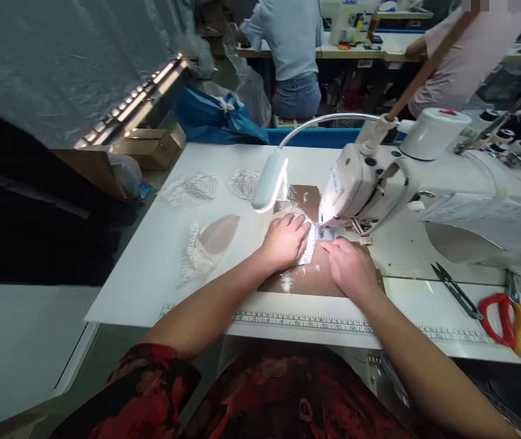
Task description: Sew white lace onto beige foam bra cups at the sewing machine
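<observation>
White lace piece (309,247) is just left of the sewing machine (345,183), on the brown board (304,284). It's under the left hand (284,242) and sticks out past its fingers on the machine side. Visible part looks longer fore-aft than across, roughly side-on to the machine; full long axis is hidden by the hand. Left hand is nearer, in contact: palm down, fingers slightly apart, lying on the lace, not gripping. Right hand (352,269) is on the board at the machine's near side, fingers partly curled, index fingertip just beside the lace edge; can't tell if it's pinching anything. Lace looks thin, textured, bright under the lamp (269,183), lower edge fairly straight, fine pattern washed out by glare
</observation>
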The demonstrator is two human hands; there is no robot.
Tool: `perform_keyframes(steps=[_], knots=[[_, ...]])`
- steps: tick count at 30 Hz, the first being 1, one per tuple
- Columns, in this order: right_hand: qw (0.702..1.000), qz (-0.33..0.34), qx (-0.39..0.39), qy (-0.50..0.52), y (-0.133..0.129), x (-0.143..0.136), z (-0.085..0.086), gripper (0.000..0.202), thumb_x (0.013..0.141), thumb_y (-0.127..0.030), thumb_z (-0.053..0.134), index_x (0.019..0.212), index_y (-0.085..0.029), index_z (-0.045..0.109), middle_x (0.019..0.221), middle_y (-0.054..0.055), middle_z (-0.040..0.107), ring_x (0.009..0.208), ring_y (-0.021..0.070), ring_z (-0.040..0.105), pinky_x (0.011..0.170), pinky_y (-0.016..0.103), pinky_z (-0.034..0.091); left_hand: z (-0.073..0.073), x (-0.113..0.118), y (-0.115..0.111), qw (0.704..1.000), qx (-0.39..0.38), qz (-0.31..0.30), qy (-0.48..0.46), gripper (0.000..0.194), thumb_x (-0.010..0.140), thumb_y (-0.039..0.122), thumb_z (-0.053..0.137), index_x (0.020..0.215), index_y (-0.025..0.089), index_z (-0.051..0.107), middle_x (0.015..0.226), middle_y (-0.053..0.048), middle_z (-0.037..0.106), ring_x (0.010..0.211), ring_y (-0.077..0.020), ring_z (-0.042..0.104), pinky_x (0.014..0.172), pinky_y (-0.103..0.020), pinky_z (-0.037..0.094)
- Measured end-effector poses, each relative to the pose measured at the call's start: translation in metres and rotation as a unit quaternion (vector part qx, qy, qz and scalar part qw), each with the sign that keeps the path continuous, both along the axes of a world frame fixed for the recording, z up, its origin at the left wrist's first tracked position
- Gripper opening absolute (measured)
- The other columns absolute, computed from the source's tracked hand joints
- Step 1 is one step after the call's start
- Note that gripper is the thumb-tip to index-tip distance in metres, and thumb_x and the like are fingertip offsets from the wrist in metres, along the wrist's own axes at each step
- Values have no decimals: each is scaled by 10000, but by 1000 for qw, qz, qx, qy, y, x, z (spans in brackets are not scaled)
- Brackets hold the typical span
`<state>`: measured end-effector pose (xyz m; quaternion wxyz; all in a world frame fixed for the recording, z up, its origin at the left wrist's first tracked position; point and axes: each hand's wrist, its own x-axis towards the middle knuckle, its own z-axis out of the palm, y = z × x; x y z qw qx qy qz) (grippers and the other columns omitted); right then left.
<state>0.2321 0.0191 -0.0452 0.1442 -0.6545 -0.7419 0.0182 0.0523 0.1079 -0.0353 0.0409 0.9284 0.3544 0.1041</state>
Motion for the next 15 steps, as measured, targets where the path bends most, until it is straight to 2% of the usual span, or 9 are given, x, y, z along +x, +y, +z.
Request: perform_keyframes(steps=[3,5,6,8,10,11,13,15], knots=[[999,6,26,21,-2,3,-2,381,895,-153,406,1120,-198,711,1001,67,694,808,195,616,692,304,439,21,-27,-11,998,-61,21,-1,321,930,314,458,1167,161,611,1176,-125,635,1056,-286,574,868,-430,474],[998,16,40,35,-2,5,-4,363,907,-183,409,1099,-203,717,1008,67,698,825,198,629,697,306,456,30,-58,-15,996,-69,46,-46,319,952,323,413,1170,180,595,1161,-96,640,1044,-250,584,898,-404,478],[998,22,45,42,-2,5,-5,356,913,-199,412,1092,-206,719,1014,67,700,835,201,636,704,309,465,31,-77,-15,993,-47,83,-72,331,955,312,392,1196,175,574,1203,-100,626,1086,-252,571,940,-418,465],[997,26,47,51,-2,6,-7,351,920,-225,414,1081,-203,725,1032,72,703,847,210,645,711,324,482,28,-118,-15,974,14,206,-97,349,933,298,404,1206,134,545,1279,-153,584,1189,-299,513,1018,-484,412],[997,21,41,60,-2,7,-8,355,924,-247,412,1073,-197,730,1050,79,704,854,222,650,707,343,495,20,-156,-16,939,1,324,-111,267,872,297,478,1054,128,577,1168,-187,618,1136,-336,533,973,-499,428],[997,18,37,69,-2,7,-8,354,925,-259,414,1072,-197,730,1060,81,704,870,229,652,712,351,501,16,-172,-17,926,-17,357,-126,205,853,285,490,970,142,577,1089,-181,636,1090,-335,553,938,-482,444],[993,21,32,107,-5,8,-6,346,928,-290,425,1080,-204,723,1084,79,703,946,244,648,767,369,512,10,-194,-25,913,-34,381,-144,142,862,293,469,883,176,548,943,-131,649,954,-293,594,834,-417,483],[984,26,20,172,-10,9,0,327,930,-339,452,1088,-217,711,1118,76,695,1012,252,636,839,391,511,11,-201,-40,897,-64,381,-214,171,913,340,424,864,201,510,773,-49,610,754,-219,589,686,-326,483]])
